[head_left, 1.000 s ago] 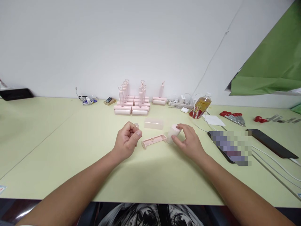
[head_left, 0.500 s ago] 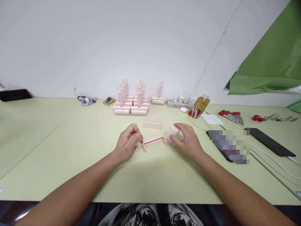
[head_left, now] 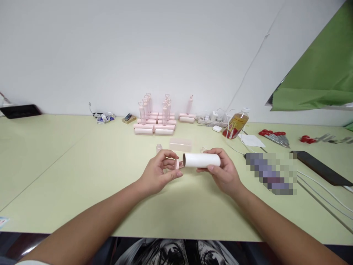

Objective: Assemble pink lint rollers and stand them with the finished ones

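Observation:
My right hand (head_left: 223,173) grips a white paper roll (head_left: 202,160), held level above the pale green table (head_left: 82,165). My left hand (head_left: 160,173) pinches the end of a pink plastic roller frame (head_left: 177,164) right at the roll's left opening; most of the frame is hidden behind the roll and fingers. A clear plastic cover (head_left: 180,145) lies on the table just beyond my hands, with a small clear cap (head_left: 159,148) to its left.
Several finished pink lint rollers (head_left: 157,119) stand at the back by the wall. A power strip (head_left: 212,120), a bottle (head_left: 234,127), red-handled tools (head_left: 273,137), phones (head_left: 317,167) and cables lie to the right. A green sheet (head_left: 317,73) hangs at the upper right.
My right hand lifted the white roll off the table and turned it level. My left hand picked up the pink frame and brought its end to the roll's opening.

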### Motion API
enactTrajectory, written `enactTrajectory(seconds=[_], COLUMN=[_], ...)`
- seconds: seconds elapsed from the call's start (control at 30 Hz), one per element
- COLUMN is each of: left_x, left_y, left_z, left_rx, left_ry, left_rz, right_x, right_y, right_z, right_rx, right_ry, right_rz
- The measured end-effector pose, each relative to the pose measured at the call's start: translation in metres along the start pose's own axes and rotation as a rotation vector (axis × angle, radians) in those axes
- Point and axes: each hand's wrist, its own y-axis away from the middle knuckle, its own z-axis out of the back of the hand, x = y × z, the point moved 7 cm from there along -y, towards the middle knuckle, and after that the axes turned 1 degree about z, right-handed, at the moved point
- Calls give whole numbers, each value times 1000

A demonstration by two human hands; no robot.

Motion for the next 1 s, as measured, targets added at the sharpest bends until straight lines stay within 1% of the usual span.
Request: enactTrajectory(seconds=[0.1, 0.17, 0.2, 0.4, 0.57, 0.8, 0.9, 1.0], left_x=[-8, -12, -13, -17, -19, -23, -22, -21], left_y=[1, 2, 1, 2, 2, 4, 4, 5], left_z=[7, 12, 14, 9, 5, 6, 7, 8], left_rx=[-102, -170, -179, -114, -67, -80, -96, -111], left_ry=[-156, -257, -288, -343, -298, -326, -338, -340], left_rz=[-102, -152, -175, -263, -313, -382, -383, -382], right_x=[-9, -11, -11, -12, -16, -20, -20, -19], right_y=[3, 5, 6, 10, 13, 14, 14, 15], right_z=[-13, -17, -18, -29, -33, -36, -38, -43], right_rx=[52, 66, 70, 138, 182, 225, 256, 315], right_ry=[-118, -161, -173, -228, -297, -427, -436, -421], right_rz=[-105, -140, -149, -195, -259, -315, -319, -315])
